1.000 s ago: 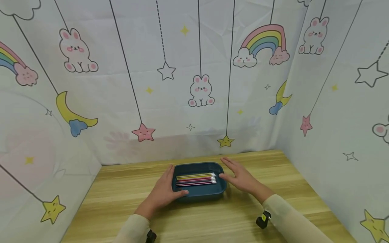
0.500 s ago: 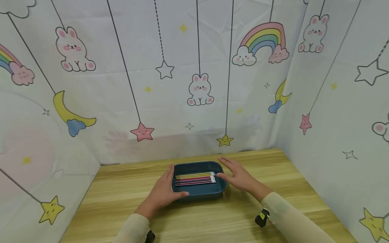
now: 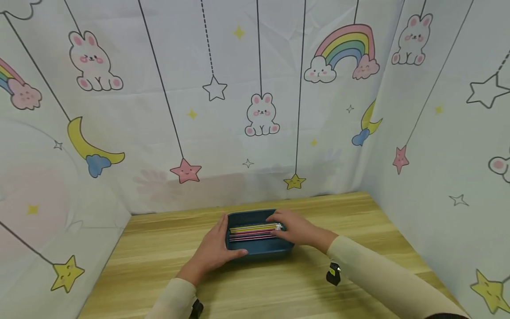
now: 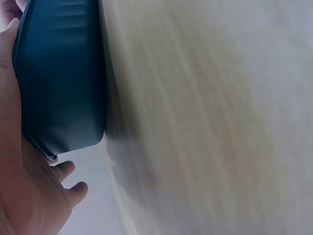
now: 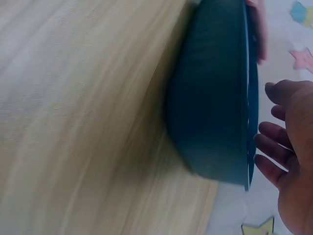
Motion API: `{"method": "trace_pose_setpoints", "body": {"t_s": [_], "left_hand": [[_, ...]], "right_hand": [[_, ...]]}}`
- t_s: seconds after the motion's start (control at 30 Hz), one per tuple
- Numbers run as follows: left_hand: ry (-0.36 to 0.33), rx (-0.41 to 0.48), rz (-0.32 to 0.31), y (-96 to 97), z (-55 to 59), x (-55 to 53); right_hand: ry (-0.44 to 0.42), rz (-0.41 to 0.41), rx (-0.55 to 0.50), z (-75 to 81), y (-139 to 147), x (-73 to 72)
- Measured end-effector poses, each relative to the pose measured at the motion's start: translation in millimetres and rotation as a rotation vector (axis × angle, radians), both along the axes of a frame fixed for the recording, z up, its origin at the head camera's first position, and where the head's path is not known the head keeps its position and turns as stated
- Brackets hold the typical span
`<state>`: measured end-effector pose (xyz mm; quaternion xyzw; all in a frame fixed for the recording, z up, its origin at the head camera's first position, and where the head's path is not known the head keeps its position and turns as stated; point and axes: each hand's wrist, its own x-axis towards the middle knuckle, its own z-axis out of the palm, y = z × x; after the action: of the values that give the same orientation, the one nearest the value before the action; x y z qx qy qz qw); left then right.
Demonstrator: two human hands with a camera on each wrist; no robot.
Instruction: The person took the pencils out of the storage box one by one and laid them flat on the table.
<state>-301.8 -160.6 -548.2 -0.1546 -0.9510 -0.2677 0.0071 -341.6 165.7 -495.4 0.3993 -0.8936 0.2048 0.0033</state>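
Pencils [image 3: 249, 232]: right hand [image 3: 299, 228] now leans over their silver ends, further in than a second ago; they lie side by side in the box [image 3: 260, 254]; they look light, stiff and a bit slippery, so the middle seems best to hold;
Box: dark blue, sits on the table [image 3: 279, 288];
Right hand: thumb and fingers apart; can't tell if they touch the pencils;
Left hand [image 3: 213, 252]: on the box's left end, thumb and fingers spread.

Soft, diffuse light is spreading; shadow is darkening the table [image 3: 159, 248] near the tray [image 3: 264, 255]; wrist views are looking blurred.
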Motion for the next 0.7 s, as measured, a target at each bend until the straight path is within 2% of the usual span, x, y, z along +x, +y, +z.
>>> {"method": "trace_pose_setpoints", "body": {"t_s": [0.1, 0.37, 0.7], "left_hand": [[-0.008, -0.010, 0.004, -0.5, 0.8, 0.0], [-0.003, -0.022, 0.002, 0.6, 1.0, -1.3], [0.008, -0.024, -0.001, -1.2, -2.0, -1.6]], "right_hand": [[-0.030, 0.040, 0.018, -1.3, -14, -5.7], [-0.127, 0.076, 0.041, -15.0, -36, -16.9], [-0.125, 0.084, 0.075, -27.3, -50, -21.5]]}}
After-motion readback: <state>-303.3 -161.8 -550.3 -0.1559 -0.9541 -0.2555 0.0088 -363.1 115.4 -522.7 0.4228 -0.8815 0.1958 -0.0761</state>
